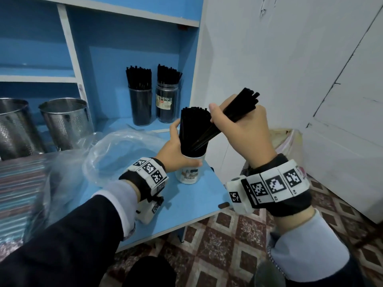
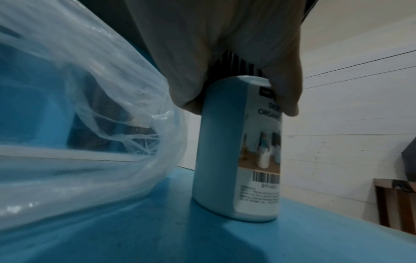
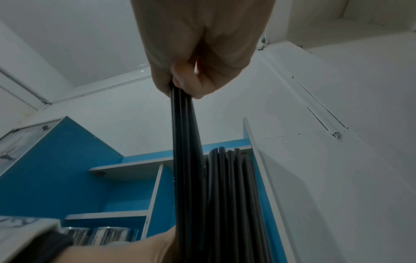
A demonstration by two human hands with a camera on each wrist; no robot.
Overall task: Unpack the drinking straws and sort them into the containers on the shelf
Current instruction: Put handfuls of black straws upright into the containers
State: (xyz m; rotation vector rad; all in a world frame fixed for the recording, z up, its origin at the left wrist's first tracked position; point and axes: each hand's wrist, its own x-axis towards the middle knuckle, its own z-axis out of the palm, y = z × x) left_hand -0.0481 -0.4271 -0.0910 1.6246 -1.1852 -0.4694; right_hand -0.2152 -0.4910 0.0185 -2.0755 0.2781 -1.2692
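Seen from the head camera, a person's left hand (image 1: 176, 150) curls round the mouth of a white cup (image 1: 189, 172) standing near the front corner of a blue table (image 1: 186, 206), steadying the upright black straws (image 1: 193, 129) already in it, while the right hand (image 1: 242, 129) clenches a slanted bundle of straws (image 1: 238, 112) whose lower ends enter the cup; two filled jars (image 1: 153, 104) stand on the shelf behind, two steel holders (image 1: 66, 123) to the left, and the emptied plastic bag (image 1: 116, 154) lies just beside the cup. From the left wrist, the fingers (image 2: 286, 99) wrap the cup's rim above its printed label, the base flat on the table, the bag crumpled close by. From the right wrist, the fist (image 3: 198, 53) is closed tight on the bundle, which runs down alongside the standing straws. Doing this step well likely means keeping the cup pinned, since it sits near the edge, swinging the bundle upright before loosening the grip, and letting the straws slide rather than forcing them into an already crowded cup.
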